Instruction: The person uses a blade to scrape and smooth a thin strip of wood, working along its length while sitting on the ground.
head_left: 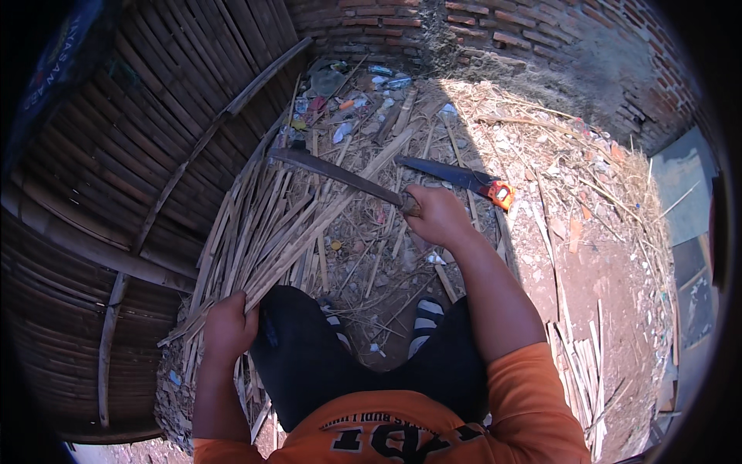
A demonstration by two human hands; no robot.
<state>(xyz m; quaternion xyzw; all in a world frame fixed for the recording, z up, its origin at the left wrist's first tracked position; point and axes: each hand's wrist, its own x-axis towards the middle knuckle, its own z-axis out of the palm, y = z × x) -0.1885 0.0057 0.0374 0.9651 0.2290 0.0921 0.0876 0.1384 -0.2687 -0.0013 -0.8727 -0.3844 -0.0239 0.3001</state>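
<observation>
My right hand (437,216) is closed round the handle of a machete (334,172), whose long dark blade points to the far left. The blade passes over a long split bamboo strip (315,232); whether they touch I cannot tell. At the near end of that strip, my left hand (229,325) is closed on it, beside my left knee. A pile of similar bamboo strips (246,220) lies under and beyond the left hand. Just past the machete, a hand saw (448,172) with an orange and black handle rests on the littered ground.
A slatted bamboo wall (166,100) rises close on my left. A brick wall (495,31) closes the far side. Straw, chips and litter (363,100) cover the ground ahead. More strips (583,363) lie to my right, and grey panels (688,178) stand at the right edge.
</observation>
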